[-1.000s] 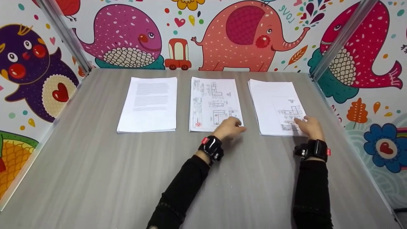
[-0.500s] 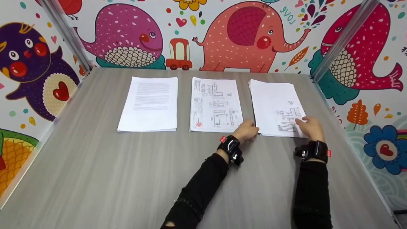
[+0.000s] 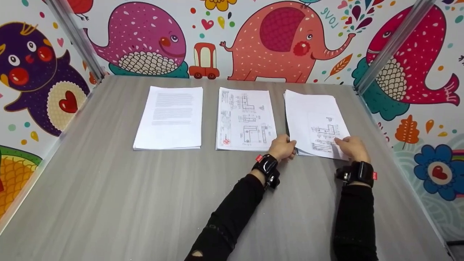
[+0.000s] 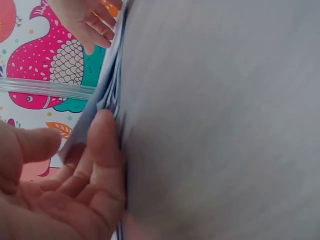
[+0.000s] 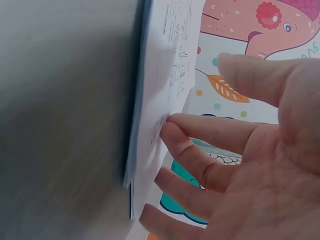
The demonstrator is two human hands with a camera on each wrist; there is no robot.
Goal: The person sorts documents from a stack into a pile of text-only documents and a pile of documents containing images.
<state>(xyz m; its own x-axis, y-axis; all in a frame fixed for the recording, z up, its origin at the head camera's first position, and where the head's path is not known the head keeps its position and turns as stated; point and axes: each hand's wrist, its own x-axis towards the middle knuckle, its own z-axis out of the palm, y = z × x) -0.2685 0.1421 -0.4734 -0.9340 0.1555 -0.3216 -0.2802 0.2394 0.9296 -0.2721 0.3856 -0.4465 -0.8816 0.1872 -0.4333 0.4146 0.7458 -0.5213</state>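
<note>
A stack of printed paper [image 3: 308,108] lies at the right of the table, its lower left corner lifted and its sheets fanned apart. At that corner my left hand [image 3: 282,148] pinches the raised sheets; in the left wrist view the lifted paper edge [image 4: 90,120] runs between thumb and curled fingers. By the lower right corner is my right hand [image 3: 355,148]. Its fingertips [image 5: 170,130] touch the top page in the right wrist view, thumb held away and fingers spread. The top sheet carries a technical drawing [image 3: 323,131] in its lower right part.
A second stack with drawings and a red stamp [image 3: 246,116] lies just left of my left hand. Farther left is a stack of text pages [image 3: 174,134]. Cartoon-printed panels [image 3: 275,43] enclose the grey table [image 3: 145,203] at back and sides.
My left hand has moved right, from the middle stack to the right stack's lower left corner, which has since risen. The top sheet has shifted and bowed slightly; the right hand stays nearly in place.
</note>
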